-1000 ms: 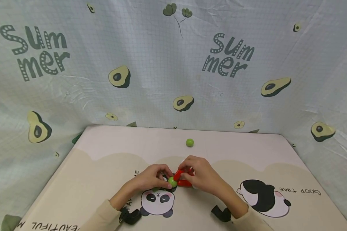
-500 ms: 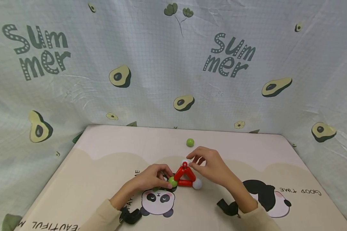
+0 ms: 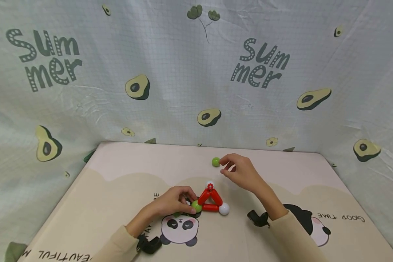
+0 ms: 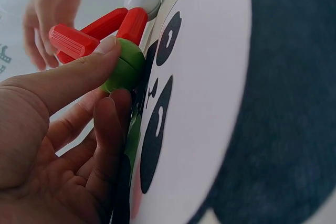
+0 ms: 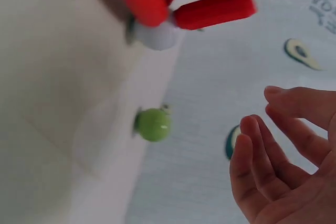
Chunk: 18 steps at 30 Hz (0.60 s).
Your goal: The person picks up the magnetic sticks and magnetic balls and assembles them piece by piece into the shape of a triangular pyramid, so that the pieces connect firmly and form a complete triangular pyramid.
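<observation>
My left hand (image 3: 174, 201) pinches a green ball (image 4: 127, 65) between thumb and fingertips, low over the table. That ball forms one corner of a frame of red rods (image 3: 210, 207) joined by balls. A white ball (image 3: 224, 209) sits at its front right corner, and another white ball (image 3: 210, 184) is at the back. In the left wrist view, one red rod (image 4: 73, 40) juts up from the frame. My right hand (image 3: 241, 172), holding nothing, has its fingers loosely bent beside a loose green ball (image 3: 215, 162). The right wrist view shows this loose ball (image 5: 153, 125) apart from the fingers.
A pale table mat (image 3: 118, 189) with panda and dog prints lies under everything. Behind it hangs a cloth (image 3: 170, 72) printed with avocados and lettering. Black straps (image 3: 149, 244) show at both wrists.
My right hand has let go of the red rods and moved back and right to the loose green ball. The left hand stays on its green ball.
</observation>
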Each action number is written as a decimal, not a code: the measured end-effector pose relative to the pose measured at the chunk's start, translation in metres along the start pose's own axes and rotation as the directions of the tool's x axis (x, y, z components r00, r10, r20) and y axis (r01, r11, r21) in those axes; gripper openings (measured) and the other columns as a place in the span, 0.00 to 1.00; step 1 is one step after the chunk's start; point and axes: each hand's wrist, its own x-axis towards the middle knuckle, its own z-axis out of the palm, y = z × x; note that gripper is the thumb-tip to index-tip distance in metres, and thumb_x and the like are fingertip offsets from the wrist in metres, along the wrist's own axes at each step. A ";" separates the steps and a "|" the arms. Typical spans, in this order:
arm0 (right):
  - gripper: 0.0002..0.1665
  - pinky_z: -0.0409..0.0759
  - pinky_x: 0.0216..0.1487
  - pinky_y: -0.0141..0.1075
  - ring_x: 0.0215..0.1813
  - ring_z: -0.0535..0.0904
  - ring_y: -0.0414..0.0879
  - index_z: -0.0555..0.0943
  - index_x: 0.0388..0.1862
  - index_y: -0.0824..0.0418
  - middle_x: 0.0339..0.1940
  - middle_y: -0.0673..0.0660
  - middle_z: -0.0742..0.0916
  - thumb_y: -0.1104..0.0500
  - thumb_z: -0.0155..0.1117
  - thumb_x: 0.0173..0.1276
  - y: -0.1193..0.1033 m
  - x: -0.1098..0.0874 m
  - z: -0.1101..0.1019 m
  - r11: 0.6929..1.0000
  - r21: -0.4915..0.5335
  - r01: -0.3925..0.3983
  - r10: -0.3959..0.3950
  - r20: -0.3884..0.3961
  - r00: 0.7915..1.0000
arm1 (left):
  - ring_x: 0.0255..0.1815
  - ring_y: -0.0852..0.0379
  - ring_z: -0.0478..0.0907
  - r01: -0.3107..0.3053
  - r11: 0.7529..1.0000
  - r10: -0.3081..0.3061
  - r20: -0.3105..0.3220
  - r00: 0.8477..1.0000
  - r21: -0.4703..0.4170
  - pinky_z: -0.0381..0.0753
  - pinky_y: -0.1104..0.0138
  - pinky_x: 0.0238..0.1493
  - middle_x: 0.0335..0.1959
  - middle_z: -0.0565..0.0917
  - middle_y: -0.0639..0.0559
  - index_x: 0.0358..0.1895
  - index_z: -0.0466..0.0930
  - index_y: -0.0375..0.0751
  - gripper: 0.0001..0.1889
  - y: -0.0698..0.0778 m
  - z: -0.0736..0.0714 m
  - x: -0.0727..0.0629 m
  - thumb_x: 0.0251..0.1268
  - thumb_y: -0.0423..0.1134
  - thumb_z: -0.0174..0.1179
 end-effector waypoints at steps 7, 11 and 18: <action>0.14 0.86 0.50 0.46 0.47 0.86 0.51 0.85 0.53 0.63 0.49 0.60 0.90 0.63 0.68 0.69 0.029 0.025 0.021 0.993 0.047 -0.111 0.109 0.029 0.994 | 0.31 0.59 0.77 -0.004 1.000 0.004 0.006 1.000 -0.013 0.76 0.72 0.34 0.42 0.84 0.51 0.50 0.83 0.40 0.16 -0.001 0.000 -0.001 0.61 0.37 0.74; 0.18 0.84 0.55 0.51 0.55 0.86 0.55 0.84 0.57 0.62 0.55 0.61 0.89 0.61 0.68 0.70 0.037 0.035 0.028 0.987 0.050 -0.156 0.155 0.020 0.988 | 0.32 0.59 0.78 -0.003 1.000 0.003 0.007 1.000 -0.022 0.76 0.72 0.34 0.42 0.84 0.50 0.50 0.83 0.40 0.16 0.000 0.000 -0.002 0.61 0.37 0.74; 0.27 0.82 0.60 0.56 0.64 0.82 0.61 0.80 0.66 0.62 0.66 0.65 0.83 0.58 0.66 0.69 0.043 0.049 0.033 0.968 0.052 -0.246 0.243 0.053 0.969 | 0.31 0.59 0.78 -0.007 1.000 0.007 0.003 1.000 -0.023 0.75 0.71 0.33 0.41 0.84 0.49 0.49 0.83 0.40 0.16 0.001 0.000 -0.003 0.60 0.38 0.75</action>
